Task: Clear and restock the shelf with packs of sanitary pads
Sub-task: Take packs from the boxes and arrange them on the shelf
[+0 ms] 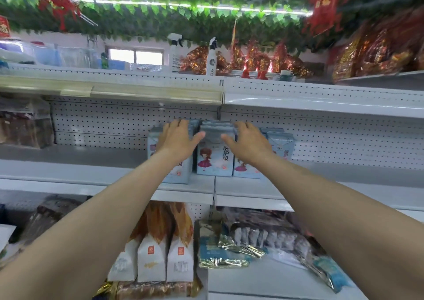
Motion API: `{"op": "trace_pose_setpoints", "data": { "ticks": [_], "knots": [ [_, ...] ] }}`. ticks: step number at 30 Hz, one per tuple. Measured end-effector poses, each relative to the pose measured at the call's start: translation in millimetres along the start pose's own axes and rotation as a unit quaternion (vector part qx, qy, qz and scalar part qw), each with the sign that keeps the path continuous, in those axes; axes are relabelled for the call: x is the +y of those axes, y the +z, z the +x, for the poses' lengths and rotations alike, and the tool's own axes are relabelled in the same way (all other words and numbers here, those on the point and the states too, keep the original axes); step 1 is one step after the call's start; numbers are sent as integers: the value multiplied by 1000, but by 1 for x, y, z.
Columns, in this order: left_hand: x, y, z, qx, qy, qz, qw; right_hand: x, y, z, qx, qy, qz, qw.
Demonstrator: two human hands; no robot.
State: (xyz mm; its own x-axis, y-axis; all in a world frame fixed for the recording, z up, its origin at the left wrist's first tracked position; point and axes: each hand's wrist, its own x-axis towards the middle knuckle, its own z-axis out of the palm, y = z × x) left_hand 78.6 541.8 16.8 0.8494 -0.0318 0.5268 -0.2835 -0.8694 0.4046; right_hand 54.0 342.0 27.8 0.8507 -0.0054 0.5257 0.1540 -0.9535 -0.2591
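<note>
Several light-blue packs of sanitary pads stand upright in a row on the middle white shelf (96,173). The central pack (214,159) shows a cartoon girl and blue characters. My left hand (177,139) reaches over the left pack (181,173), fingers straight and spread, thumb pointing right. My right hand (249,141) lies over the pack to the right of centre (244,170), fingers extended, thumb pointing left. Another pack (281,146) stands further right. Neither hand grips anything.
White-and-orange bags (160,258) and silver foil packs (252,237) fill the shelf below. Dark packets (23,125) sit at the far left of the middle shelf. Spray bottles (175,54) and red-gold wrapped goods (252,61) stand on top.
</note>
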Motion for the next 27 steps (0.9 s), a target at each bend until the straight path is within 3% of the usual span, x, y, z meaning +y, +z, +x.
{"op": "trace_pose_setpoints", "data": {
  "ticks": [13, 27],
  "knots": [
    [287, 106, -132, -128, 57, -106, 984, 249, -167, -204, -8, 183, -1, 983],
    [572, 223, -282, -256, 172, -211, 928, 469, -298, -403, 24, 374, -15, 927]
  ]
}}
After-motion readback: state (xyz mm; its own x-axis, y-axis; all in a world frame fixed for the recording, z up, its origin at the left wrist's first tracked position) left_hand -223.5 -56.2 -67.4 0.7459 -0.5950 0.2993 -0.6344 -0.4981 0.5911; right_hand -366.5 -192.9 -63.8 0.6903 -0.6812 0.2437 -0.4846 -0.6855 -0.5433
